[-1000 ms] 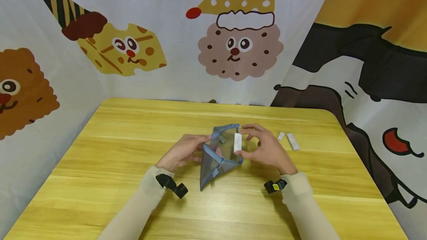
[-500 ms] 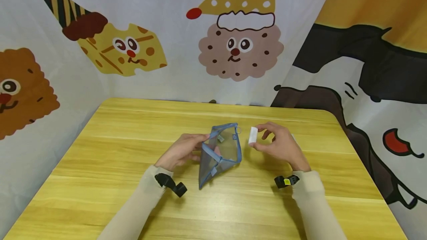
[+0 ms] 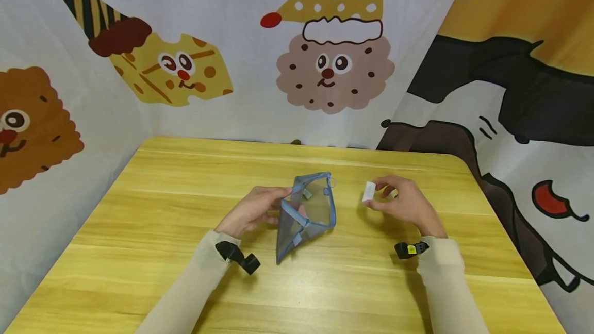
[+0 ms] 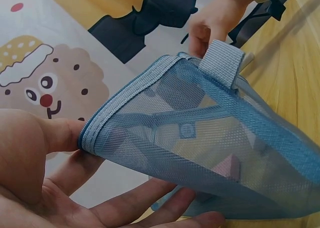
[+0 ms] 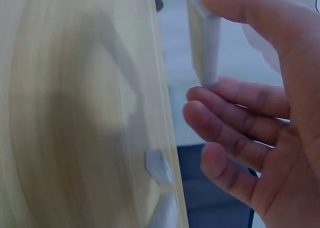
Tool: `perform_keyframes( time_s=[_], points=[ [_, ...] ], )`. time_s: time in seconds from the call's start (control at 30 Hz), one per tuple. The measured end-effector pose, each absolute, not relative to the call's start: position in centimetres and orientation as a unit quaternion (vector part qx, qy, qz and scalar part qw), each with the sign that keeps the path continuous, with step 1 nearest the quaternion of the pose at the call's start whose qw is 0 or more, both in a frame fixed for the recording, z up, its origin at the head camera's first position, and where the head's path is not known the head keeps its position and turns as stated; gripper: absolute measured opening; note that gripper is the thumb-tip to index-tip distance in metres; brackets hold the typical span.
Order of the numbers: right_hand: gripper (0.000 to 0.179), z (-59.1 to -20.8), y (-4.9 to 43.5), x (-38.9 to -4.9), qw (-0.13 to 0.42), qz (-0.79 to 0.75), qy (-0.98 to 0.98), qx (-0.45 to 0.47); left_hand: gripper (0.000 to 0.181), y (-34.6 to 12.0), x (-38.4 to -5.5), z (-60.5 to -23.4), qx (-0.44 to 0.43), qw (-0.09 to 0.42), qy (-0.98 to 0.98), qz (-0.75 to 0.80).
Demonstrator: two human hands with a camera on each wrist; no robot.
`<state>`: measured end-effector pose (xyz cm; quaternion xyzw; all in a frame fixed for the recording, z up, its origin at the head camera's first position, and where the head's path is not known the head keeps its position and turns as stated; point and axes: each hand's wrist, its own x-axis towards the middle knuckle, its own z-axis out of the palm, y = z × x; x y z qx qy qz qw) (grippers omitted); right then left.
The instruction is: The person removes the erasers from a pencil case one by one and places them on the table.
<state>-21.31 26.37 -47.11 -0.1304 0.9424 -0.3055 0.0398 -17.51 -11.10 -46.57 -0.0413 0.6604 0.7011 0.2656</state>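
My left hand (image 3: 254,209) pinches the rim of a blue-trimmed mesh zip pouch (image 3: 290,233) between thumb and finger, and its mouth gapes to the right. Through the mesh in the left wrist view a pink block (image 4: 227,167) shows inside. To the right of the pouch, my right hand (image 3: 406,201) pinches a white rectangular block (image 3: 368,192) by its two ends, thumb at one and fingertip at the other. This block is held above the table, apart from the pouch.
In the right wrist view a small white piece (image 5: 158,167) and a larger white piece (image 5: 165,212) lie on the wooden table (image 3: 185,272). My right hand mostly hides them in the head view. A cartoon-printed curtain (image 3: 250,86) hangs behind the table's far edge.
My right hand has drawn the white block away from the pouch mouth to the right, still pinching it. The left hand and pouch have barely moved.
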Motion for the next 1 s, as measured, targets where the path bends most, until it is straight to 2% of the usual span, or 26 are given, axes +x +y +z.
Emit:
perform_keyframes(
  time_s=[0.5, 0.77, 1.0],
  points=[
    [0.068, -46.4, 30.8, -21.1, 0.119, -0.284, 0.945, -0.106, 0.046, -11.1, -17.6, -46.6, -0.037, 0.272, 0.662, 0.697],
    [0.065, -46.5, 31.8, -21.0, 0.154, -0.291, 0.94, -0.091, 0.047, -11.2, -17.5, -46.6, -0.033, 0.269, 0.668, 0.693],
    [0.07, -47.0, 31.8, -21.0, 0.184, -0.292, 0.935, -0.078, 0.046, -11.1, -17.5, -46.4, -0.037, 0.27, 0.669, 0.692]
  ],
)
